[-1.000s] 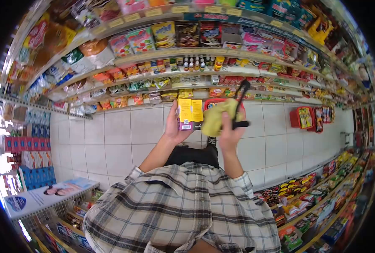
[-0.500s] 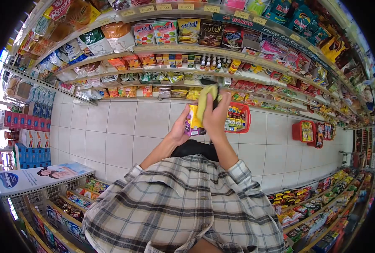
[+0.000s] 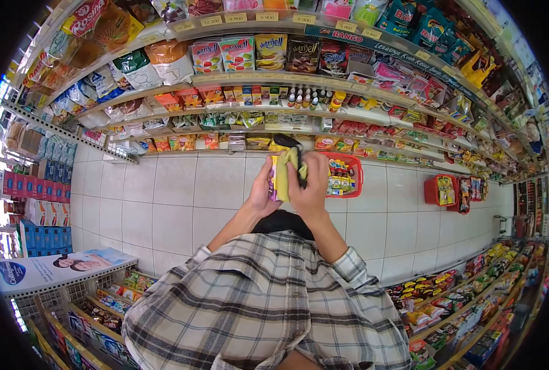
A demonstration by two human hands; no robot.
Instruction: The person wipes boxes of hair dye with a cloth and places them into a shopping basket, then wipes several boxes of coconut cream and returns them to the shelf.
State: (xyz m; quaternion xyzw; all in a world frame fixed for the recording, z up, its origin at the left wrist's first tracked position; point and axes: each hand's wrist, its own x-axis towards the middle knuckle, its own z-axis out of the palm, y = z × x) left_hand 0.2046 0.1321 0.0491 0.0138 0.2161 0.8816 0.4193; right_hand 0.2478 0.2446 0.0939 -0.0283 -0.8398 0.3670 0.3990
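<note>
In front of my body, my left hand point(image 3: 261, 190) grips a small yellow and purple box point(image 3: 273, 179) by its left side. A yellow-green cloth point(image 3: 285, 174) is in my right hand point(image 3: 310, 188), its fingers closed round it, and it lies against the box's right side, covering much of its face. A black object point(image 3: 285, 142) sticks out above the cloth; what it is I cannot make out. Just right of my right hand, a red basket point(image 3: 359, 179) with small bottles and packets stands by the lowest shelf, partly hidden by the hand.
Ahead, shelves point(image 3: 237, 78) carry pouches, boxes and small bottles. Further right on the tiled floor point(image 3: 176, 185) stands another red basket point(image 3: 432, 192) of packets. Racks of snacks point(image 3: 447, 283) are behind me on the right, and a promotional board point(image 3: 65, 266) tops a rack at left.
My right hand has come down with the cloth, which now covers more of the box. The box has turned so less of its face shows. The camera view has shifted slightly.
</note>
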